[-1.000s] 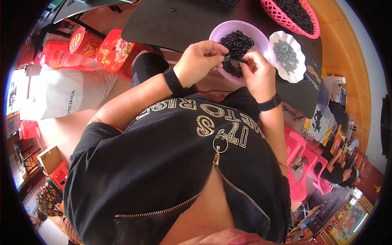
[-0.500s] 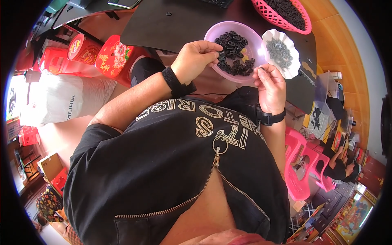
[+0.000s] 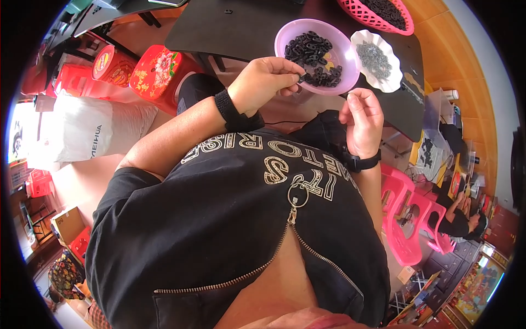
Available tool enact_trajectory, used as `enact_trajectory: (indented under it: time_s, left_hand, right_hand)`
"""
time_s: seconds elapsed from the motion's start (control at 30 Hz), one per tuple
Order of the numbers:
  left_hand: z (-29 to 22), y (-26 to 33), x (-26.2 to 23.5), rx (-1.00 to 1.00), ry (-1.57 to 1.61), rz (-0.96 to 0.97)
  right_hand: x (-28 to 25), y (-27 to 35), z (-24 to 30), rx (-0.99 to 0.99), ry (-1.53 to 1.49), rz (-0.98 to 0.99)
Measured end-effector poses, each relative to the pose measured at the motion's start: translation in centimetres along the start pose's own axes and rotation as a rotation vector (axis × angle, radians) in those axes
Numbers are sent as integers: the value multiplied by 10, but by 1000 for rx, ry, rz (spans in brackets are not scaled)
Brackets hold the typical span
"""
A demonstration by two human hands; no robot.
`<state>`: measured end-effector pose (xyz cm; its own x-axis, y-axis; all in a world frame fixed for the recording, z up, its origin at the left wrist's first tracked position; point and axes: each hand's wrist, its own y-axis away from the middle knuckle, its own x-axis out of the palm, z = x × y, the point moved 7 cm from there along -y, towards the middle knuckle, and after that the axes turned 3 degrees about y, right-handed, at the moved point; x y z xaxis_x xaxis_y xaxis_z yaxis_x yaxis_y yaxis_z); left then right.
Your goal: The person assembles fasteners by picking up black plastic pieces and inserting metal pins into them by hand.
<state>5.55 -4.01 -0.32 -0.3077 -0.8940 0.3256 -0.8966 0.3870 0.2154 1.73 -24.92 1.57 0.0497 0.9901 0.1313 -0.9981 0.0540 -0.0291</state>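
While left hand (image 3: 267, 82) pinches black part (image 3: 301, 78), purple bowl (image 3: 350, 55)

bright daylight | glare at left | sharp centre | fisheye-bent, black rim

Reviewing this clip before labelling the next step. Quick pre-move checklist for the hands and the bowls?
1. Left hand has a part: ok, its fingertips pinch a small black piece at the near rim of the purple bowl.
2. Right hand has a part: cannot tell, fingers are pinched together but anything between them is too small to see.
3. Purple bowl stocked: ok, a pile of black parts lies in it.
4. White dish within reach: ok, it sits beside the purple bowl, holding small dark bits.
5. Pink basket position: ok, on the black table, beyond both bowls.
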Motion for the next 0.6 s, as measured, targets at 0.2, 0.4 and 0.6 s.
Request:
enact_trajectory:
  time_s: [0.2,0.4,0.6]
  left_hand:
    - [-10,11,24,-69,-61,128]
    - [-7,12,49,-47,-86,247]
    - [12,17,53,-46,-126,275]
  right_hand:
    - [5,14,-3,81,-129,48]
    - [15,23,1,51,-127,63]
    - [21,25,-5,14,-52,143]
